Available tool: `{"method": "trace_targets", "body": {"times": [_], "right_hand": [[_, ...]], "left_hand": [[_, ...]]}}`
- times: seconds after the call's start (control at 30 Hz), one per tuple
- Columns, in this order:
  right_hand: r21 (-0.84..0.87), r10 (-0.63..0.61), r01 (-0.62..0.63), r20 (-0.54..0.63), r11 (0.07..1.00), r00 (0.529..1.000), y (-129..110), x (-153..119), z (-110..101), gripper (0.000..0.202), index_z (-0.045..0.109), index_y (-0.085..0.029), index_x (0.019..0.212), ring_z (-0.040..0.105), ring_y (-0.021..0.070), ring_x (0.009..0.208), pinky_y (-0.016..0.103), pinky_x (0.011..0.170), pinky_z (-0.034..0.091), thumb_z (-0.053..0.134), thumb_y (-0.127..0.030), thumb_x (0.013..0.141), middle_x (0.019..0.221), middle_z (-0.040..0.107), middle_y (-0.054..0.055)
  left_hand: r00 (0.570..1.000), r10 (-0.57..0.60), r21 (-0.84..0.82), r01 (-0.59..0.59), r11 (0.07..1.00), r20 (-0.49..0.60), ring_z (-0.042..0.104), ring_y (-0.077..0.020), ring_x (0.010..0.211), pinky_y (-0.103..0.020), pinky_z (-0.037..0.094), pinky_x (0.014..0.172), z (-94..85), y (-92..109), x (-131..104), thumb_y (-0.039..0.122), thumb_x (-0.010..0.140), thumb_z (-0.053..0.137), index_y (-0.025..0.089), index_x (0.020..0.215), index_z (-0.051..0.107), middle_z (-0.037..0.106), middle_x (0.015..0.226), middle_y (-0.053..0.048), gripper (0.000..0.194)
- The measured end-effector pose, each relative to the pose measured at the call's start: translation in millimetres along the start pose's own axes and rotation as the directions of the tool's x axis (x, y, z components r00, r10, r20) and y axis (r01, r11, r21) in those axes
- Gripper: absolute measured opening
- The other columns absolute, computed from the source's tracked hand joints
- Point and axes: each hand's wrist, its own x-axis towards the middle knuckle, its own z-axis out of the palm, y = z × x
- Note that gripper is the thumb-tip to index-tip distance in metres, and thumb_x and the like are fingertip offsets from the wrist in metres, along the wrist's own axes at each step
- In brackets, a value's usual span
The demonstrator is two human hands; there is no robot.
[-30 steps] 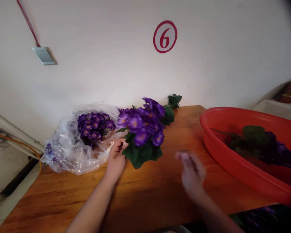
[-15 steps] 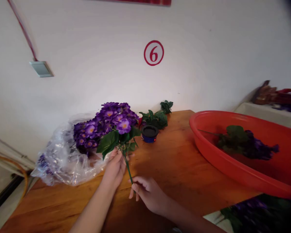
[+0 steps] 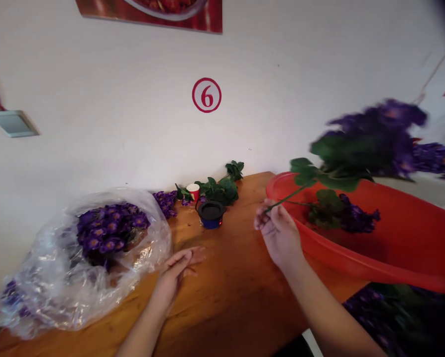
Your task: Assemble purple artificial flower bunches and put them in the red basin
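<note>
The person's right hand (image 3: 282, 238) has the thin green stem of a bushy bouquet of purple artificial-looking flowers with broad green leaves (image 3: 367, 139) pinched between thumb and fingers, near the stem's lower end. The bouquet leans to the right, its blurred blossoms up in the air over the far side of a wide, shallow basin of red plastic (image 3: 360, 263). Down inside that basin lies a smaller purple-flowered spray with dark leaves (image 3: 356, 216), its stem pointing left. The left hand (image 3: 170, 277) grips nothing: its fingers are loosely extended, a little blurred, over the brown wooden table (image 3: 226, 307), and I can't tell whether they touch it. Just left of that hand a crumpled, clear plastic bag (image 3: 55, 292) gapes around a dense cluster of purple flowers with yellowish centres (image 3: 107, 228). Toward the wall sits a small round pot-like device, black on top and blue below (image 3: 210, 215), with a red light glowing on it. Behind it stand a red paper-looking cup with a white rim (image 3: 193, 191) and, beside that, some leafy green sprigs (image 3: 219, 191).
</note>
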Motion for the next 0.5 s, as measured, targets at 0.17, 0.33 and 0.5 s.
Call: {"method": "trace_targets", "body": {"times": [0.17,0.33,0.5], "right_hand": [[-0.177,0.334,-0.306,0.160,0.935,0.929,15.1,13.2,-10.4,0.057,0.051,-0.024,0.124,0.065,0.0268,0.102,0.038,0.071,0.054,0.059,-0.060,0.081,0.128,0.062,0.016],[-0.346,0.155,-0.217,-0.198,0.913,0.968,66.5,18.9,-43.1,0.047,0.059,-0.019,0.109,0.067,0.0197,0.084,0.030,0.067,0.052,0.066,-0.053,0.076,0.110,0.069,0.013],[-0.577,-0.110,-0.117,-0.343,0.808,0.933,115.0,55.1,-88.6,0.034,0.057,-0.020,0.089,0.059,0.0141,0.056,0.026,0.051,0.047,0.055,-0.052,0.077,0.078,0.066,0.005]], "left_hand": [[0.997,-0.076,0.166,0.072,0.984,0.022,0.068,-0.0244,0.089,-0.028,0.049,0.068,1.8,-11.3,3.9,0.045,0.077,0.070,0.016,0.099,0.074,0.073,0.103,-0.015,0.037],[0.992,-0.105,0.299,0.080,0.951,0.070,0.065,-0.0203,0.080,-0.026,0.047,0.067,1.7,-23.8,6.9,0.051,0.075,0.070,0.016,0.094,0.074,0.074,0.090,-0.011,0.040],[0.994,-0.093,0.367,0.065,0.928,0.059,0.062,-0.0181,0.073,-0.026,0.044,0.066,2.7,-30.4,7.4,0.053,0.077,0.067,0.017,0.087,0.074,0.071,0.078,-0.008,0.039]]}}
